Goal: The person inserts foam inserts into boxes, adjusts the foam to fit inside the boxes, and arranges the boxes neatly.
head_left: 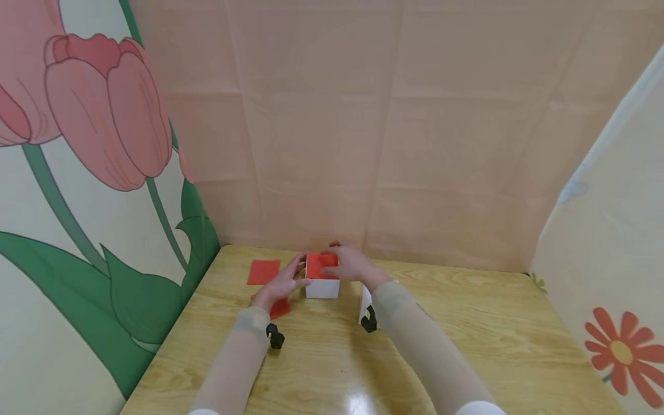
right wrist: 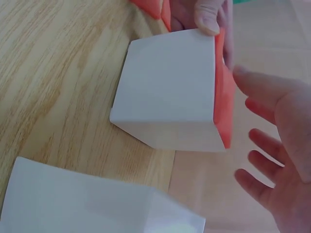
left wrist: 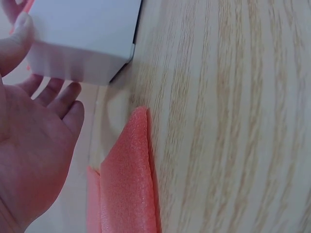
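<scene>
A white box [head_left: 322,289] stands on the table with a red foam sheet [head_left: 314,266] over its top. My left hand [head_left: 282,283] holds the box at its left side. Its thumb [left wrist: 22,34] lies at the front upper edge, while the other fingers reach along the left side. My right hand [head_left: 353,264] is over the top, fingers spread and loosely bent. In the right wrist view, the right thumb [right wrist: 248,80] touches the red sheet, which bulges above the rim. The inside of the box is hidden.
Two more red foam pieces lie left of the box: a flat square [head_left: 263,272] farther back and another piece [head_left: 280,308] partly under the left wrist. A second white box [right wrist: 73,199] stands to the right, mostly behind the right forearm. A fabric backdrop [head_left: 321,144] borders the table's back.
</scene>
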Demonstrator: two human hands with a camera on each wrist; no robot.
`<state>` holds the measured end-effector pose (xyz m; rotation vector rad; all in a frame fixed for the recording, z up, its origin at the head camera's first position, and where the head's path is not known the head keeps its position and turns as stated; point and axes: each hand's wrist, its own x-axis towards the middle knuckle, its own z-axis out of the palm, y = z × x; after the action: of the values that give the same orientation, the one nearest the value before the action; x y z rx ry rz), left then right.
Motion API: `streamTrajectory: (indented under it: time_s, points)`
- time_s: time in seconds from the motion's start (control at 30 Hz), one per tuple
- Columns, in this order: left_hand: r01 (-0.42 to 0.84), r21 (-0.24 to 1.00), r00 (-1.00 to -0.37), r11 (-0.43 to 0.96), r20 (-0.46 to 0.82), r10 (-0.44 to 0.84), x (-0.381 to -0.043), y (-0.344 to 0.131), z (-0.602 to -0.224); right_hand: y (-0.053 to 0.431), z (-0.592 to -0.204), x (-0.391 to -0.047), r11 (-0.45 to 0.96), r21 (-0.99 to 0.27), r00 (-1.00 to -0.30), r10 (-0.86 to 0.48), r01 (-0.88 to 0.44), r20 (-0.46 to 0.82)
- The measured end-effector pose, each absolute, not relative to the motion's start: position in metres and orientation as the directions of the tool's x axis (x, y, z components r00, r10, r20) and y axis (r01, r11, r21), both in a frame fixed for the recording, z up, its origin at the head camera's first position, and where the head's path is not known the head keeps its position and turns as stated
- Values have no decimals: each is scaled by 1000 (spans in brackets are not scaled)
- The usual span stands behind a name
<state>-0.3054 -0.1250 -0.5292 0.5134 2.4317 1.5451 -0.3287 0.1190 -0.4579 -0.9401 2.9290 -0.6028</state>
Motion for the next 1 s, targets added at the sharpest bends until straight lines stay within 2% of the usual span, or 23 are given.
streamTrajectory:
  time_s: [0.23,0.6,1.0]
  points:
    - [173,909,-916,378,8,401,-305,-126,-530,107,-464,-329,769,-268,-814,-554,-581,174]
    - [199,907,-916,370,38,398,-309,-127,-531,94,-465,-321,831,-266,-872,-477,-489,112]
    - [169,919,-917,357,14,399,-307,-124,-532,92,-470,-320,848,-248,-883,-455,-469,115]
